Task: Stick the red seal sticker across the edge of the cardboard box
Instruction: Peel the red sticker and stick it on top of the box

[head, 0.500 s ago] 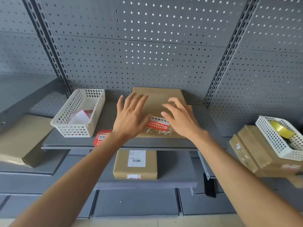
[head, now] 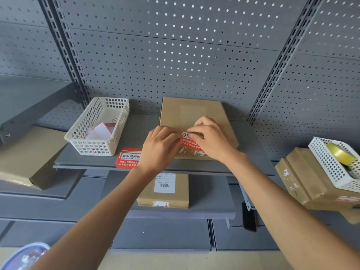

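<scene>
A flat brown cardboard box (head: 191,114) lies on the grey shelf (head: 136,133) in the middle. A red seal sticker (head: 190,142) with a white strip and print lies on the box's near part. My left hand (head: 159,147) has its fingers curled at the sticker's left end. My right hand (head: 211,140) pinches the sticker's upper edge with thumb and forefinger and covers its right end. Whether the sticker is stuck flat or partly lifted cannot be told.
A stack of spare red stickers (head: 128,159) lies left of the box, beside a white basket (head: 99,127) holding paper. A labelled box (head: 163,191) sits on the shelf below. At the right a white basket with yellow tape (head: 339,162) rests on boxes (head: 303,178).
Both hands have gone from flat, spread fingers on the box to curled fingers pinching at the sticker. The view has shifted slightly.
</scene>
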The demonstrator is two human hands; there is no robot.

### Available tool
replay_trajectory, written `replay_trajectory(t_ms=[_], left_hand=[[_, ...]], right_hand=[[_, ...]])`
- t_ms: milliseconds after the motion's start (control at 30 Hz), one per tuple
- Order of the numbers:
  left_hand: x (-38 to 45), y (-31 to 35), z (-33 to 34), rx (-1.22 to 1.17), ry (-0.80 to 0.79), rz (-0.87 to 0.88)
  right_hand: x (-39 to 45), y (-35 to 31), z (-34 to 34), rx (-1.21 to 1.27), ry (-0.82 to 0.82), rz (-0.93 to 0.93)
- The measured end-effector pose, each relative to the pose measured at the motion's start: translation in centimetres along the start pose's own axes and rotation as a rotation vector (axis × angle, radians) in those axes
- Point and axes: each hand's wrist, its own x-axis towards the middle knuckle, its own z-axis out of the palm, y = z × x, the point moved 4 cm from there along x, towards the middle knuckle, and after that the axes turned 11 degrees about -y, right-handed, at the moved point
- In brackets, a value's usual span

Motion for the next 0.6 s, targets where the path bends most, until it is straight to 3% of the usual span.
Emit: replay_trajectory(t_ms=[367,600], left_hand=[[-0.7,0.1,0.4,-0.045,0.076,-0.029],[-0.8,0.0,0.6,-0.048,0.079,-0.033]], right_hand=[[1.5,-1.2,-0.3,0.027,-0.16,0.04],[1.8,-1.4,-0.3,0.055,-0.149,0.051]])
